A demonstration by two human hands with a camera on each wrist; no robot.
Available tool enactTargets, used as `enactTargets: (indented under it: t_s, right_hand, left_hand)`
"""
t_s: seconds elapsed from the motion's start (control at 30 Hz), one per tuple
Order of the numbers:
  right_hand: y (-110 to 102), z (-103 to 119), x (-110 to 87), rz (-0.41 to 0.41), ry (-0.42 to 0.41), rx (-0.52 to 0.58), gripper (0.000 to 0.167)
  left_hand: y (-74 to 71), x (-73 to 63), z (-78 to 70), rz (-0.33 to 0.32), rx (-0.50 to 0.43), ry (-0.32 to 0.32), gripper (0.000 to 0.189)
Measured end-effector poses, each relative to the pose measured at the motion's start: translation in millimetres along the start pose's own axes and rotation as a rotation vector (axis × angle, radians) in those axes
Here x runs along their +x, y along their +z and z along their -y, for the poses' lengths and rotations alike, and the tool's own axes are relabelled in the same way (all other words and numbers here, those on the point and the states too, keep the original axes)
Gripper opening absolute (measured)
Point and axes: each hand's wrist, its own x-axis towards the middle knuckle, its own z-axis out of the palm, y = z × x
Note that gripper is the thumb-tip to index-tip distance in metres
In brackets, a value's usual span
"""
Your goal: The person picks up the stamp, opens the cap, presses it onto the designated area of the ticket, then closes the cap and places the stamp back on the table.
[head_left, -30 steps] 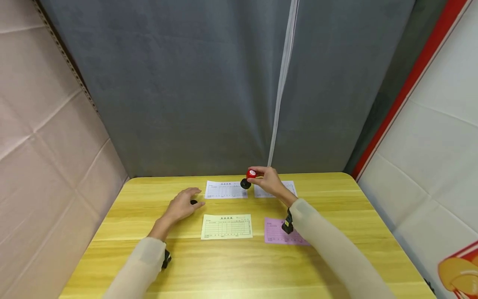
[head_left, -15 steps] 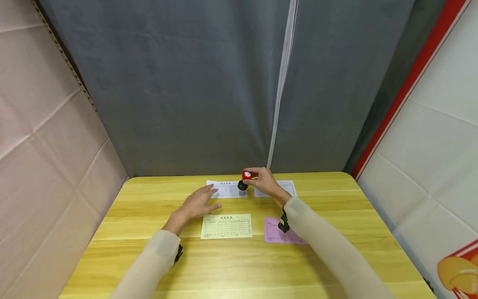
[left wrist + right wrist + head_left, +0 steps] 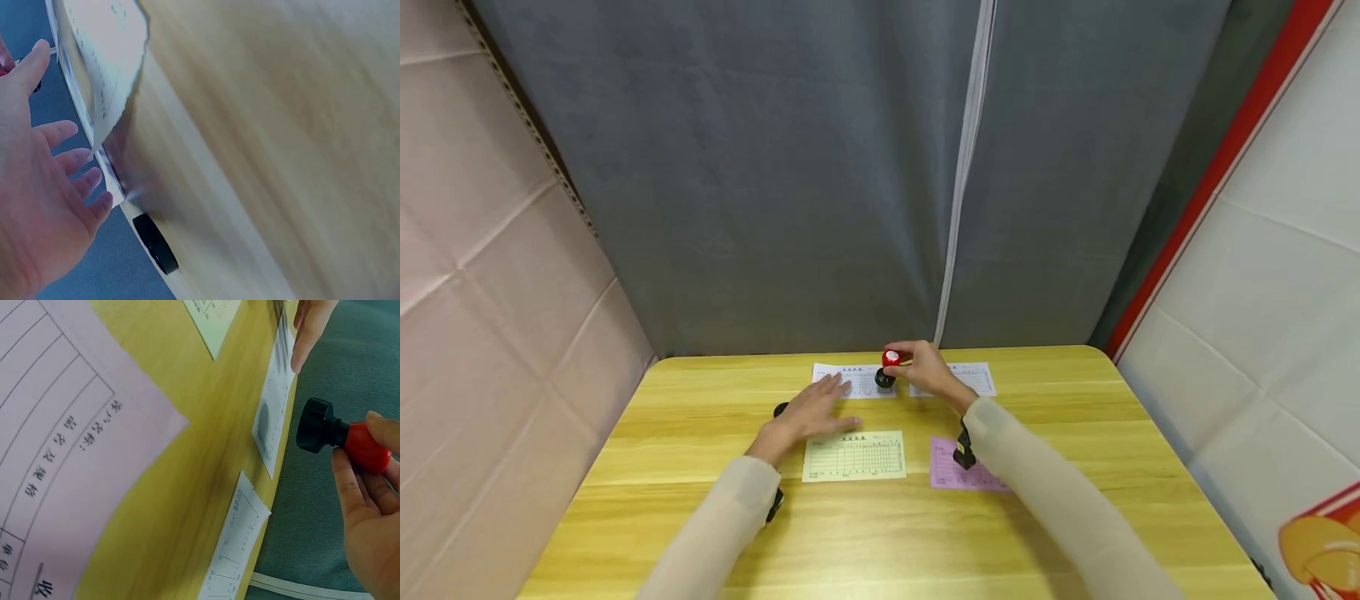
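A person's right hand (image 3: 928, 369) pinches the red knob of a hand stamp with a wide, round black base (image 3: 340, 433), thumb and fingers curled round the knob and the black end downward. The stamp is beyond the pale green printed paper form (image 3: 853, 457), the landmark here, held clear of the right end of a white printed form (image 3: 865, 382) that lies past the green form's far edge.

The left hand (image 3: 811, 414) is wide, fingers extended and thumb apart, reaching from the green form's far left corner over the left part of that white form; whether it touches the paper cannot be told. A flat, round black piece (image 3: 155, 244) lies on the light wood-grain desk (image 3: 865, 542), beyond the green form and to its left.

A second white printed form (image 3: 973, 377) lies beyond the green form and to its right; a pink printed form (image 3: 943, 471) lies directly to its right, partly covered by the right arm. A grey curtain (image 3: 775, 167) hangs behind everything, farthest from the green form.
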Motion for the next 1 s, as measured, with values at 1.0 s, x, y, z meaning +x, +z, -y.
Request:
enactTargets:
  t_s: [1.0]
  right_hand:
    - [17,-10,-2.6,0.037,-0.019,-0.013,0.047]
  left_hand:
    - [6.9,0.6,-10.9,0.11,0.054,-0.03,0.093]
